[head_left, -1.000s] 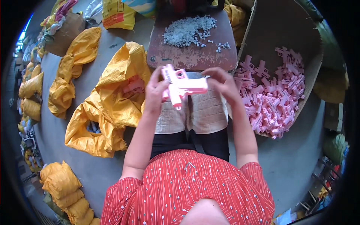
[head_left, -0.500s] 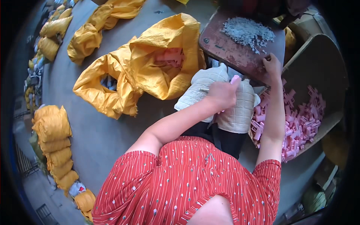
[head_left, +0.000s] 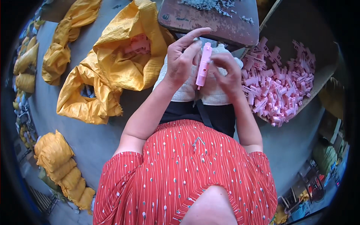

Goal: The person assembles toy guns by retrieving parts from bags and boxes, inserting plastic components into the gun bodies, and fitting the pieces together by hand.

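Observation:
A long pink plastic piece stands almost upright over my lap, with a small round hole in its side. My left hand grips it from the left, thumb and lower fingers close to it, index finger stretched out past its top. On the other side, my right hand has its fingers bent and pinched together near the piece. Anything small in that pinch is hidden. White padded cloths cover my thighs beneath both hands.
Ahead, small pale plastic bits lie on a worn reddish stool. An open-sided bin at the right holds a heap of pink pieces. To the left, an open yellow sack contains pink parts; other yellow sacks lie beyond.
My right hand has come back from the stool to the pink piece. The left hand has lifted the piece upright and extended its index finger. The whole view has shifted.

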Demonstrator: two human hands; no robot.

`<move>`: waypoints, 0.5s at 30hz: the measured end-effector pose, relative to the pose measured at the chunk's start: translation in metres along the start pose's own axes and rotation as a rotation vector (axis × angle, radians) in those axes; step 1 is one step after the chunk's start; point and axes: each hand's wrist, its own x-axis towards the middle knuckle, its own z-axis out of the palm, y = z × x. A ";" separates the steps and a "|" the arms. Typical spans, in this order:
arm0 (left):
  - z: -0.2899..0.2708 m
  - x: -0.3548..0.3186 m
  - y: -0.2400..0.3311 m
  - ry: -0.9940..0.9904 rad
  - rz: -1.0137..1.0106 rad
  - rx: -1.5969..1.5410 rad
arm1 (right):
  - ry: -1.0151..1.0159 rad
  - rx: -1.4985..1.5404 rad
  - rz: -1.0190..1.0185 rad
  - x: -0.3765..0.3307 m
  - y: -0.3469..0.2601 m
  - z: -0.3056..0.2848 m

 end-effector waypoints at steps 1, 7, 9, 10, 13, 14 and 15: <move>0.003 -0.002 -0.002 -0.002 -0.004 -0.002 | -0.014 -0.029 -0.041 -0.007 0.000 0.004; 0.007 -0.011 -0.014 -0.029 0.077 -0.229 | -0.009 -0.180 -0.166 -0.018 -0.006 0.002; 0.009 -0.013 -0.015 -0.035 0.118 -0.265 | -0.008 -0.185 -0.188 -0.018 -0.006 0.003; 0.009 -0.014 -0.017 -0.033 0.115 -0.265 | -0.005 -0.191 -0.213 -0.018 -0.006 0.004; 0.007 -0.015 -0.024 -0.043 0.137 -0.283 | -0.040 -0.235 -0.241 -0.022 -0.002 0.004; 0.007 -0.015 -0.026 -0.041 0.158 -0.286 | -0.039 -0.235 -0.238 -0.023 -0.002 0.004; 0.006 -0.016 -0.027 -0.040 0.180 -0.289 | -0.053 -0.237 -0.246 -0.023 -0.004 0.004</move>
